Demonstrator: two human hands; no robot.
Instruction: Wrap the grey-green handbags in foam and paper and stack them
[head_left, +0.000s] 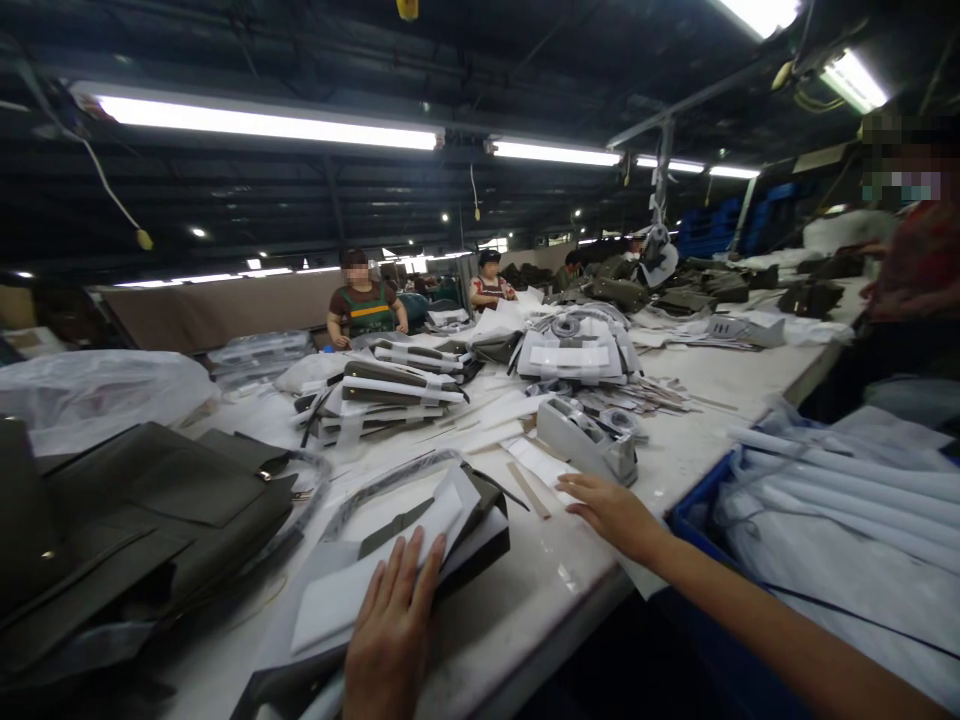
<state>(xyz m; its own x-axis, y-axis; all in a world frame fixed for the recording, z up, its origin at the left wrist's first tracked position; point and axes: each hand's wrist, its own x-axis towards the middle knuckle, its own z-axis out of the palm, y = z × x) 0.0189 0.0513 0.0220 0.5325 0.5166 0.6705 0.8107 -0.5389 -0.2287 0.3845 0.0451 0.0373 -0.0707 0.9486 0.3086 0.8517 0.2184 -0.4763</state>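
My left hand (397, 615) lies flat, fingers stretched out, on a white padding sheet (337, 590). The sheet rests on a dark olive bag (491, 535) at the front of the table, with its handle (367, 490) wrapped in clear plastic. To the right, my right hand (611, 510) reaches over the table with fingers extended. Its fingertips touch the near end of a white paper strip (540, 460). Just beyond that hand stands a grey tape dispenser (581, 440). A narrow brown strip (529, 490) lies between the two hands.
Several olive bags (172, 500) are heaped at left. Stacked wrapped bags (397, 385) and a padded bag (574, 350) stand farther back. A blue crate (701, 500) holding white wrapped pieces (847, 510) is beside the table's right edge. Co-workers (367, 305) are across the table and at far right.
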